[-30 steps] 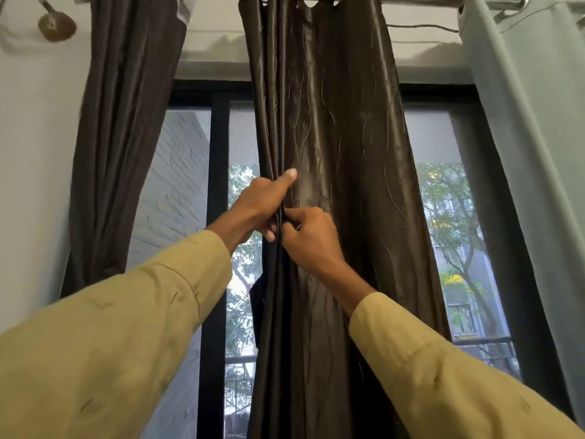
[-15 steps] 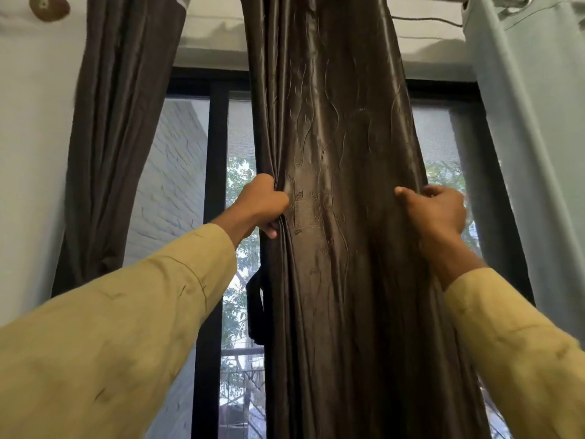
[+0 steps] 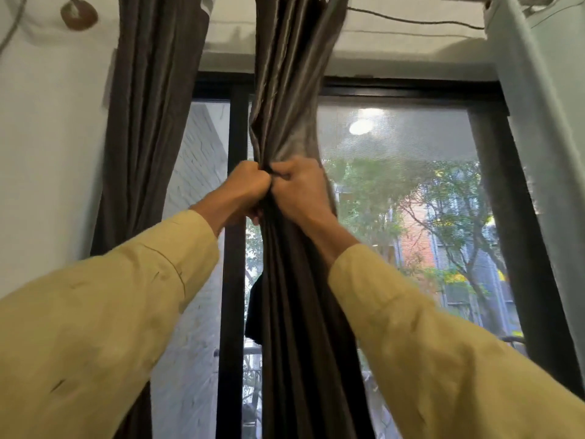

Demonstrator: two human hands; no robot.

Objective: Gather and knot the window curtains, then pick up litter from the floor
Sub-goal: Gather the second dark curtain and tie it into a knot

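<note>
1. The middle curtain (image 3: 286,90), dark brown and shiny, hangs straight ahead of you, bunched into a narrow rope of folds exactly where your two hands meet.
2. Your left hand (image 3: 248,190) is clenched round that bunch from its left side, fingers curled into the cloth.
3. Your right hand (image 3: 300,191) grips the same bunch from its right side. Its knuckles touch those of the left hand, and a dark fold is pinched between them.
4. Above your hands the cloth spreads a little wider and runs up out of view. Below them it falls in tight straight pleats between your forearms.
5. Below your left hand a dark flap (image 3: 254,312) sticks out from the left edge of the pleats; you cannot tell what it is.
6. Your left sleeve (image 3: 126,299) and right sleeve (image 3: 427,327), both yellow-tan, reach up from the lower corners.
7. Just behind your left hand stands the black window upright (image 3: 235,137).
8. Further left of that hand a second dark curtain (image 3: 152,122) hangs against the white wall (image 3: 47,153), well apart from the one you hold.
9. Right of your right hand the window glass (image 3: 411,147) lies uncovered, showing trees and a brick building.
10. Far right of that hand a pale grey-green curtain (image 3: 544,137) hangs at the edge.
11. High up and left of your left hand a round brown object (image 3: 79,14) sits on the wall, too blurred to identify.
</note>
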